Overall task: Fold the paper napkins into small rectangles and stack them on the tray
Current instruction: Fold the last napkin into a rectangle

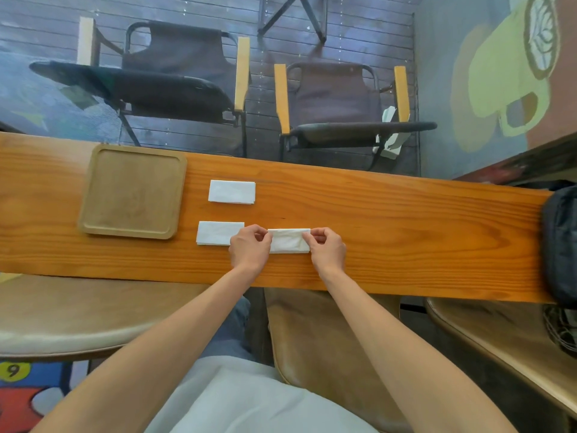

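A long wooden table (390,214) runs across the view; its left end is cut off by the picture edge, and its right end is partly covered by a dark bag (562,245) that is itself cropped at the right border. A square wooden tray (93,195) sits toward the table's left end, its far rim close to the far edge, with nothing lying in it. Three white paper napkins lie on the table to the right of the tray. The far napkin (231,191) is a folded rectangle near the far edge, apart from the others. The left napkin (215,233) lies nearer the front edge, just beside the tray; its right end is hidden under the left hand (249,250). The middle napkin (288,241) lies between the two hands as a folded strip. The left hand pinches its left end with thumb and fingers closed on the paper; the right hand (327,250) pinches its right end in the same way, where a small flap stands slightly raised. How many layers the strip has cannot be made out. Beyond the far edge stand two dark folding chairs (334,101) with wooden armrests; a white object behind the right-hand one is too obscured to identify.
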